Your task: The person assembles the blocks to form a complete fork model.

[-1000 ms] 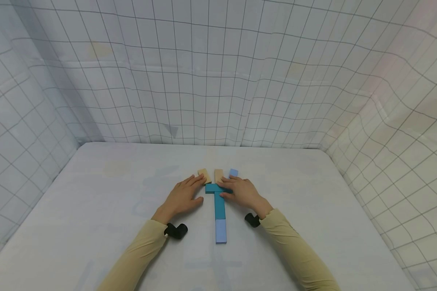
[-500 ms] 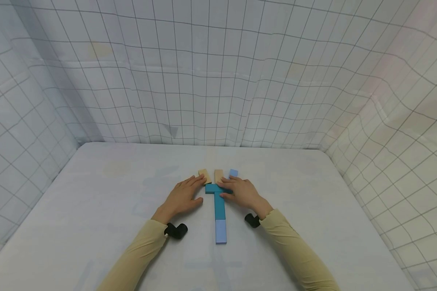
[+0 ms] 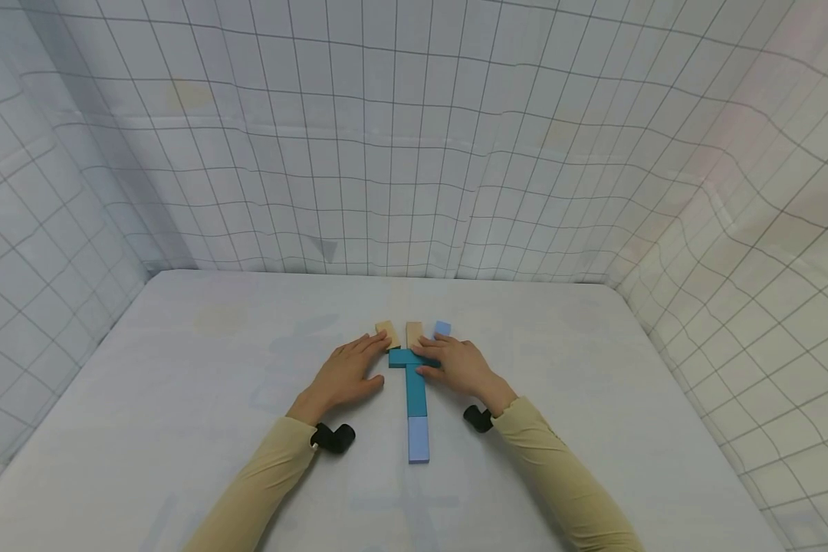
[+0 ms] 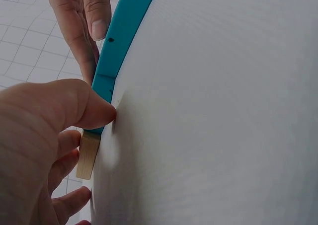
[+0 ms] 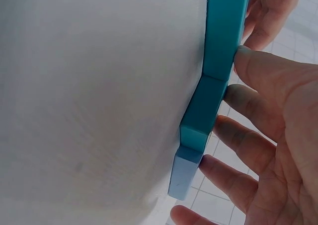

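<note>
Flat wooden blocks form a branching figure on the table. A teal block (image 3: pixel 416 391) makes the stem, with a lavender-blue block (image 3: pixel 418 440) at its near end and a teal crossbar (image 3: pixel 400 358) at its far end. Beyond the crossbar lie a slanted pale wooden block (image 3: pixel 386 330), a tan block (image 3: pixel 414 330) and a light blue block (image 3: pixel 443 327). My left hand (image 3: pixel 345 374) rests its extended fingers on the slanted block, thumb apart. Fingers of my right hand (image 3: pixel 462 368) lie over the crossbar's right part and touch the light blue block (image 5: pixel 185 173); its thumb touches the stem.
A white cloth covers the table (image 3: pixel 559 345). Behind it and at both sides hang white curtains (image 3: pixel 414 153) with a dark grid. Black wrist cameras, one on the left wrist (image 3: pixel 338 438) and one on the right (image 3: pixel 479 418), sit close to the tabletop.
</note>
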`<act>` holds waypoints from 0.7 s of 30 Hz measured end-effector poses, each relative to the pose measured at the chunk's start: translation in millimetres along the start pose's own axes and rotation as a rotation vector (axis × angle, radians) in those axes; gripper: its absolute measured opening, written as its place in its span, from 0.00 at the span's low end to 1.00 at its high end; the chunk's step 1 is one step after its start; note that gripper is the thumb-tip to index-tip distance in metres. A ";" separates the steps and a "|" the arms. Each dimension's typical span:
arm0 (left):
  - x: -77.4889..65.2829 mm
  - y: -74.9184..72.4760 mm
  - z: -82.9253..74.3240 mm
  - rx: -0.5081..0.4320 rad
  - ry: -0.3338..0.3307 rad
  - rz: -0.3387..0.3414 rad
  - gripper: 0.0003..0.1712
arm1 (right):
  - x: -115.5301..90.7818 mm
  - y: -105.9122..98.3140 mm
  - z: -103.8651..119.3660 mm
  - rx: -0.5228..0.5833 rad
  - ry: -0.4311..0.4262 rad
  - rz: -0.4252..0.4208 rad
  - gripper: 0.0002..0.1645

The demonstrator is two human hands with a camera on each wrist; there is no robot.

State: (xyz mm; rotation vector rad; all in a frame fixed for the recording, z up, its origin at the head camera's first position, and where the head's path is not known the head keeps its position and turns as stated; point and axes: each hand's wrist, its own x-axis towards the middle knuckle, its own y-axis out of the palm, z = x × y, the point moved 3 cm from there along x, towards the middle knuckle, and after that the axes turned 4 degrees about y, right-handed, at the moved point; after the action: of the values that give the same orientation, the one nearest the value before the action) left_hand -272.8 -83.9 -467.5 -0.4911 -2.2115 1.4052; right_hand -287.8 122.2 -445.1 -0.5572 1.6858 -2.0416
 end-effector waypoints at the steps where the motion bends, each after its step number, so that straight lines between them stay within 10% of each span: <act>1: 0.1 -0.1 -0.2 0.000 -0.002 0.001 0.37 | -0.1 -0.2 0.1 0.002 -0.003 -0.002 0.29; 21: 3.8 -4.1 -5.9 0.088 -0.030 0.019 0.35 | -1.9 -6.1 5.0 0.003 -0.032 -0.003 0.28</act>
State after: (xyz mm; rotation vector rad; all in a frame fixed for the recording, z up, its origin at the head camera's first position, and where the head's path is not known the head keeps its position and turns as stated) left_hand -272.9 -79.2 -460.9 -0.4643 -2.1632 1.5221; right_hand -283.9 120.2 -438.4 -0.5889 1.6640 -2.0266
